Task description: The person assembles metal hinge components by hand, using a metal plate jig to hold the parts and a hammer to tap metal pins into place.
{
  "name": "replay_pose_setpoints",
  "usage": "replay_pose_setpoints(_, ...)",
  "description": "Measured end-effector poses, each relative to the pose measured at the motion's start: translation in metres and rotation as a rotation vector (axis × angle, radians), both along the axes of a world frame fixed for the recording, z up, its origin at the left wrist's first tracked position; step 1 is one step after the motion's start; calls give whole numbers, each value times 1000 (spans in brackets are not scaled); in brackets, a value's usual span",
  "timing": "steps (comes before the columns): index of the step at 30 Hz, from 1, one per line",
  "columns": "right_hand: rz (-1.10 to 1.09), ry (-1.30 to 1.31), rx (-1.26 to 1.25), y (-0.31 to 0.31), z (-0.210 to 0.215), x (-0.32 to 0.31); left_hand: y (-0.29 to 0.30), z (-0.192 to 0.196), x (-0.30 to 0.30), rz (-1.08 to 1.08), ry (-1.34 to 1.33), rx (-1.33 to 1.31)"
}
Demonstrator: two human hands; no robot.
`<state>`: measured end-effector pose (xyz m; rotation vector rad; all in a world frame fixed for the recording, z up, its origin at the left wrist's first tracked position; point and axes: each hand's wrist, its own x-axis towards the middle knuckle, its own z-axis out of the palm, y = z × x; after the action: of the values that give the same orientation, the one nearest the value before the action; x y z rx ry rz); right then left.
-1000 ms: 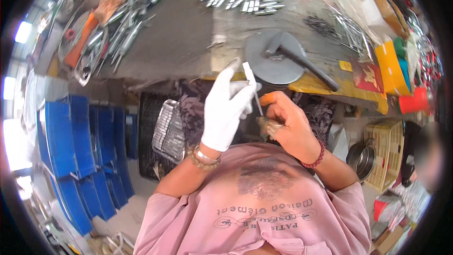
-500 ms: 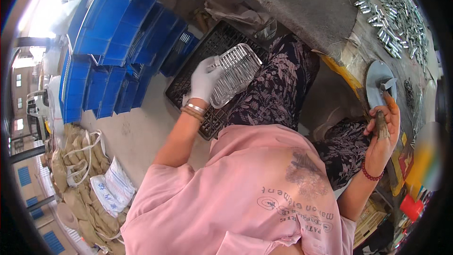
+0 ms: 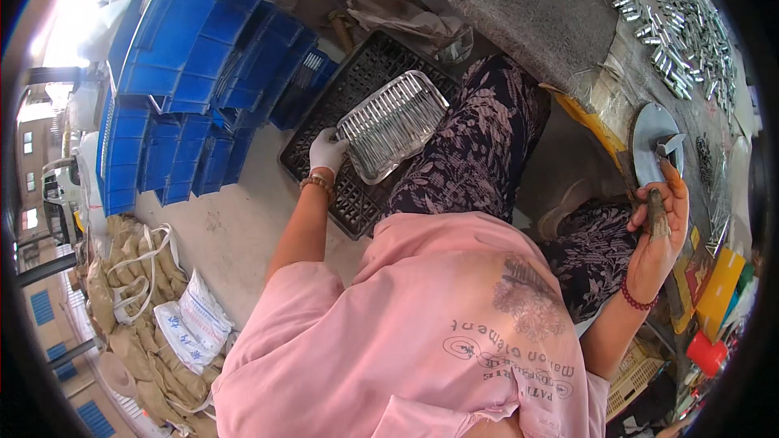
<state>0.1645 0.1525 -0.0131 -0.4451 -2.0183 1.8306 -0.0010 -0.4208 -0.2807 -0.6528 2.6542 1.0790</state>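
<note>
My left hand (image 3: 327, 151), in a white glove, is closed at the left rim of a shiny metal tray (image 3: 376, 176), its fingertips on the edge. Slender silvery rods (image 3: 393, 123) lie side by side in the tray. The tray rests on a black plastic crate (image 3: 302, 139), beside my patterned trouser leg. At the right, my right hand (image 3: 659, 219) is raised with thumb and forefinger apart. An orange covering wraps the forefinger and a dirty, worn one the thumb. Its forefinger reaches to a small metal tab (image 3: 670, 144) on a grey round disc (image 3: 645, 134).
Blue plastic bins (image 3: 174, 40) are stacked at the left. A workbench (image 3: 519, 12) runs across the upper right, with a heap of small metal parts (image 3: 673, 32). Tan sacks (image 3: 142, 276) and a white bag (image 3: 195, 324) lie at the lower left. A red container (image 3: 706, 354) stands lower right.
My left hand has slid from over the rods to the tray's left rim, uncovering more of them. My right hand stays by the disc.
</note>
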Motion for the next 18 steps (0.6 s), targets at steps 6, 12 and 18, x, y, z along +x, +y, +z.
replay_pose_setpoints(6, -32, -1, 3, -4, 0, -1, 4, 8, -7, -21, 13, -46)
replay_pose_setpoints(12, -25, 11, -3, -7, 2, 0, 58, 41, -31, 108, 97, 397)
replay_pose_setpoints(18, -47, -16, -2, -11, 3, -1, 108, 25, -62, -37, 89, 374)
